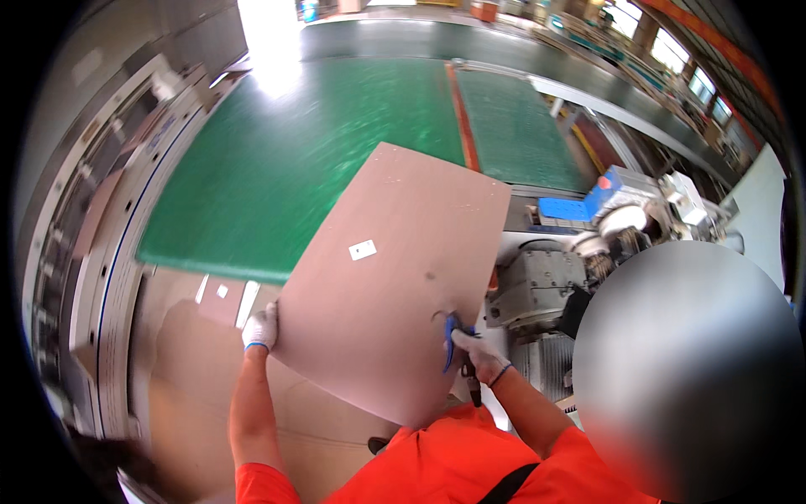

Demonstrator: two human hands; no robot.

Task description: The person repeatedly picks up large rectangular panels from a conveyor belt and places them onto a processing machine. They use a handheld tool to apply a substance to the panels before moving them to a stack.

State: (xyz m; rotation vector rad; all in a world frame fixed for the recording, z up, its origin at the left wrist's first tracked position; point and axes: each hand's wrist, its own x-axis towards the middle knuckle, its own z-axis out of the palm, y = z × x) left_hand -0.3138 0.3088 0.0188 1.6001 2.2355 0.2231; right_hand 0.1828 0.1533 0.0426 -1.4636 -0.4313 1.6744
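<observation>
A large flat brown panel (pixel 386 269) slants in front of me, its near edge close to my orange shirt and its far end over the green belt. My left hand (pixel 262 328), in a white glove, is closed on the panel's left edge. A small white label (pixel 363 250) lies on the panel's face. Over the panel's lower right part, my gloved right hand (pixel 483 357) grips a blue air blow gun (pixel 452 340) with a thin curved nozzle. A dark hose fitting hangs below that hand.
A wide green conveyor belt (pixel 336 151) stretches ahead, with a narrower green belt (pixel 520 126) to its right. Grey motor machinery (pixel 541 281) stands at my right. Along the left runs a long machine frame (pixel 147 218). More brown board (pixel 193 361) lies below. A round blur hides the lower right.
</observation>
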